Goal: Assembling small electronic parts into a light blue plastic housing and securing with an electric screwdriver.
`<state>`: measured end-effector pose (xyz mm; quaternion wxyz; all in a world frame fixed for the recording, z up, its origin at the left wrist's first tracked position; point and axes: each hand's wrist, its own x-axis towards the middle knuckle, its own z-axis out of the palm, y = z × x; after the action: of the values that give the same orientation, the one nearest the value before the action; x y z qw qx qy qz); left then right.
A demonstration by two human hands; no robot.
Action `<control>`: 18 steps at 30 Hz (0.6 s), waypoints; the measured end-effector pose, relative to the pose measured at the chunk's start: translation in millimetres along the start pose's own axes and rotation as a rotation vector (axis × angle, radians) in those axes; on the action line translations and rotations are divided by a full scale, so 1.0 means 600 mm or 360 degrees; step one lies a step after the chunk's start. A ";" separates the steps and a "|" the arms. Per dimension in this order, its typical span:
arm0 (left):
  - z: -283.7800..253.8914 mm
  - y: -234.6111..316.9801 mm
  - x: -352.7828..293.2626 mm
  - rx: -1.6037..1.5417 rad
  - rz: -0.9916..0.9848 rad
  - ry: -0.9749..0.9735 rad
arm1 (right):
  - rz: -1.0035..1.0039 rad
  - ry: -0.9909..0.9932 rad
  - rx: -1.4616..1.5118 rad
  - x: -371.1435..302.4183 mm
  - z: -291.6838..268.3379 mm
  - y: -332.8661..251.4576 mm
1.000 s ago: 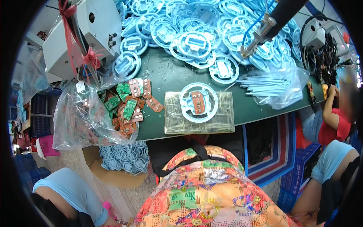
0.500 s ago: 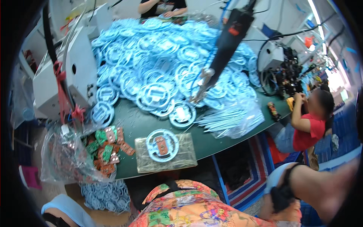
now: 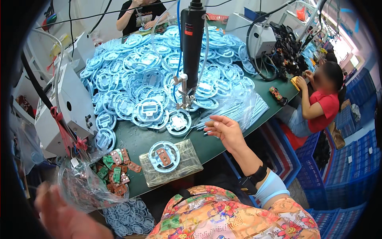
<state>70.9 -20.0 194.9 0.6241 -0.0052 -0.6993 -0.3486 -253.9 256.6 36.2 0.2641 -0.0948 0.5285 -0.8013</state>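
Right hand (image 3: 225,130): fingers loosely parted, near rods (image 3: 256,109). Left hand (image 3: 65,211): blurred, grip cannot be told. Ring (image 3: 150,157) with brown board (image 3: 163,158) rests on block (image 3: 186,164), left of right hand. Driver (image 3: 192,47) beyond right hand, leftward.

Bright, even light, soft shadows, blown-out glare (image 3: 345,42) top right, glints on the clear bag (image 3: 71,187), my left hand (image 3: 63,209) badly smeared while my right hand (image 3: 226,133) reads fairly crisp, fisheye bending straight lines and blacking out the corners.
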 end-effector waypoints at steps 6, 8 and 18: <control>0.077 -0.102 -0.159 -0.0046 -0.0840 -0.0804 | -0.0929 -0.0068 -0.1759 0.019 -0.021 0.059; 0.084 -0.122 -0.199 0.0376 -0.0494 -0.1111 | -0.1298 -0.0203 -0.2725 0.031 -0.014 0.079; 0.163 -0.151 -0.289 0.0500 -0.0240 -0.1391 | -0.1583 -0.0273 -0.2990 0.063 -0.046 0.089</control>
<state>-15.9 34.1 1.5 0.2375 -0.0060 -0.9392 -0.2479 -280.5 242.5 -28.1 -0.2354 -0.5215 0.8161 -0.0810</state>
